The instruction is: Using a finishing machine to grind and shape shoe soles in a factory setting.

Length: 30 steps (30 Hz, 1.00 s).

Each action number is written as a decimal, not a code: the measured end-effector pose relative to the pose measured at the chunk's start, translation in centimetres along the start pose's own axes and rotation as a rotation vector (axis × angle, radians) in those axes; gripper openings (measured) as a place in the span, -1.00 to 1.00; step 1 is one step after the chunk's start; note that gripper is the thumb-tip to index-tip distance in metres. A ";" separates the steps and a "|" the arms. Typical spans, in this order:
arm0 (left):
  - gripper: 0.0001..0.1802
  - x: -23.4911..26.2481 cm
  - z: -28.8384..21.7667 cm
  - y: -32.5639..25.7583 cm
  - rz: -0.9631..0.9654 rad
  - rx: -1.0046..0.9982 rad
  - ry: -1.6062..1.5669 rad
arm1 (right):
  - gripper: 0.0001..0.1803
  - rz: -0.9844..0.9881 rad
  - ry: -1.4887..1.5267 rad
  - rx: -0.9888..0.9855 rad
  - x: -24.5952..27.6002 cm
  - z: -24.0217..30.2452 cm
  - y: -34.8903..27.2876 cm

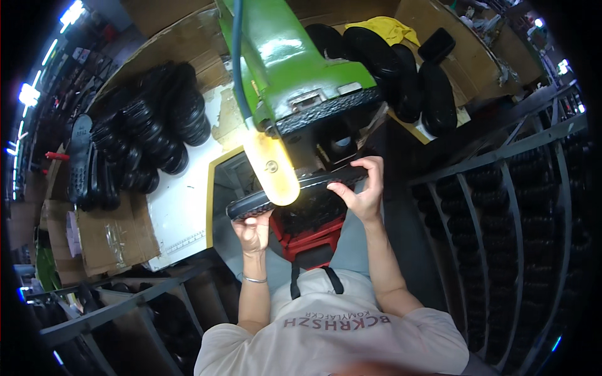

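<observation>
A black shoe sole is held edge-up between my two hands beneath the head of a green machine. My left hand grips its left end from below, thumb and fingers closed on it. My right hand pinches the other end, thumb in front and fingers over the top edge. A glowing lamp hangs from the machine and covers part of the sole's middle. Close behind the sole is the machine's dark working part, where contact cannot be made out.
Stacked black soles fill the left of a white worktop with a yellow edge. More soles and a yellow cloth lie at the right. Metal racks flank me, and a red stool or crate is below.
</observation>
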<state>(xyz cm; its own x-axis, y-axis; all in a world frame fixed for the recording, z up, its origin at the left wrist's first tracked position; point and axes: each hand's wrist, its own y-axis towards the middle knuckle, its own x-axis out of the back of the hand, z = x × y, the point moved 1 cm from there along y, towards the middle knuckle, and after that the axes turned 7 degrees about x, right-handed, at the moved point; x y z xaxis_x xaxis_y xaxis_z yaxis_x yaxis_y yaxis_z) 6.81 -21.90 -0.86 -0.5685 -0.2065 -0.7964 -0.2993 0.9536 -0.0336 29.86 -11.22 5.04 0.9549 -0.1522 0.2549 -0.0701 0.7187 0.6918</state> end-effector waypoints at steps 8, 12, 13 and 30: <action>-0.32 -4.7 1.7 0.0 0.043 -0.103 0.483 | -0.28 -0.068 0.595 -0.377 -0.3 -10.4 -5.9; -0.46 -8.3 4.5 1.5 0.039 -0.083 0.494 | -0.26 -0.221 0.658 -0.497 -0.2 -13.8 -9.0; -0.46 -8.6 5.3 1.9 0.018 -0.084 0.481 | -0.28 -0.265 0.681 -0.524 -0.4 -13.9 -9.5; -0.45 -3.4 4.1 2.1 -0.044 -0.141 0.264 | -0.33 -0.105 -0.243 -0.110 4.8 -1.3 0.9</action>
<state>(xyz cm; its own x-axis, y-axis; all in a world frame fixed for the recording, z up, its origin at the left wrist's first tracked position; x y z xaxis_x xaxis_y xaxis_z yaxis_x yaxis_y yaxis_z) 11.27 -18.27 -0.72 -0.7267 -0.3142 -0.6109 -0.4211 0.9063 0.0347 34.78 -10.44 6.00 0.8573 -0.3780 0.3496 0.0697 0.7579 0.6486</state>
